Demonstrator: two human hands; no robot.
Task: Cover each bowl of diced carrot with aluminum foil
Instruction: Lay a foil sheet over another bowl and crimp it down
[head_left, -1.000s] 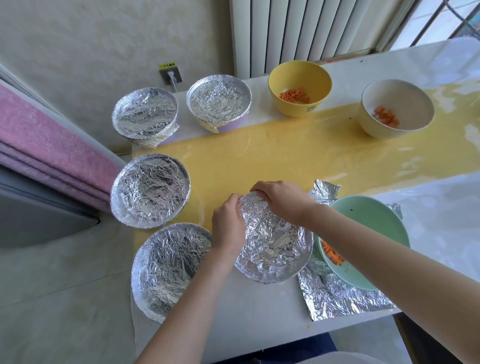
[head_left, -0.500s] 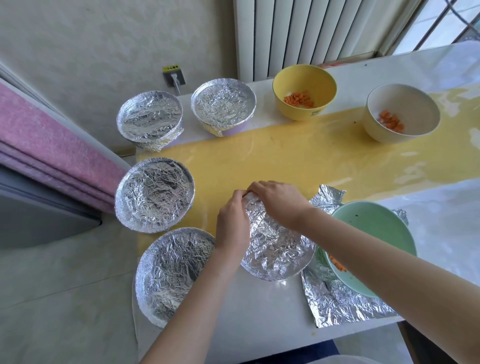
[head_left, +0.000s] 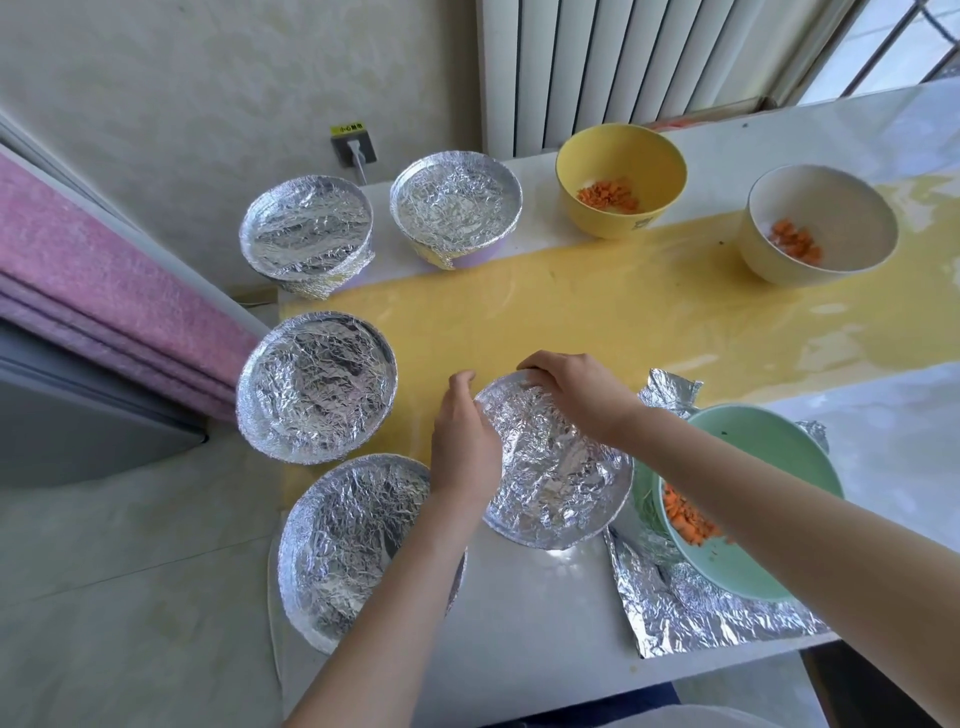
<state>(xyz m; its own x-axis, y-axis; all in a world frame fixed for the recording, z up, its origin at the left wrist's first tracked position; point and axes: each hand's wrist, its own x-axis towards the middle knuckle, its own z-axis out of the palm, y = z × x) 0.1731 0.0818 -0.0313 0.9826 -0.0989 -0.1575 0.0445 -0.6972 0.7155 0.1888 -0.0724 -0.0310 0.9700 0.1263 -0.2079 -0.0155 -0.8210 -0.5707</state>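
Biggest of all: a smooth, shiny white tabletop (head_left: 519, 597) with a wide yellow stripe across it. Behind it, a white radiator (head_left: 623, 67) with long straight ribs. On the left, a fuzzy pink cloth (head_left: 78, 270), folded in layers.

On the near right of the tabletop, a crinkly silver foil sheet (head_left: 701, 608), lying flat with one far corner curled up. On top of that sheet, a round green bowl (head_left: 769, 441), not covered, with small orange bits of diced carrot (head_left: 685, 514) inside.

Just beside the green bowl, on its left: the held bowl (head_left: 550, 478), round, its top wrapped in wrinkly foil. Left hand (head_left: 462, 431) on its left rim, grip closed, fingers curled round the edge. Right hand (head_left: 576, 389) on its far rim, grip closed too, fingers bent down over the foil there.

Further left, four more round bowls with shiny, wrinkly foil tops: the front-left bowl (head_left: 353, 545), the mid-left bowl (head_left: 314, 387), the back-left bowl (head_left: 306, 228) and the purple bowl (head_left: 456, 205), with a smooth purple side peeking out under its foil.

At the back right, a yellow bowl (head_left: 621, 156) and a cream bowl (head_left: 821, 208), both smooth, both uncovered, each with a small heap of carrot bits.

Smallest: a grey wall socket (head_left: 354, 146) with a white plug and a yellow label on top, writing too tiny to read. Also a little mark on the yellow bowl's side, not readable either.
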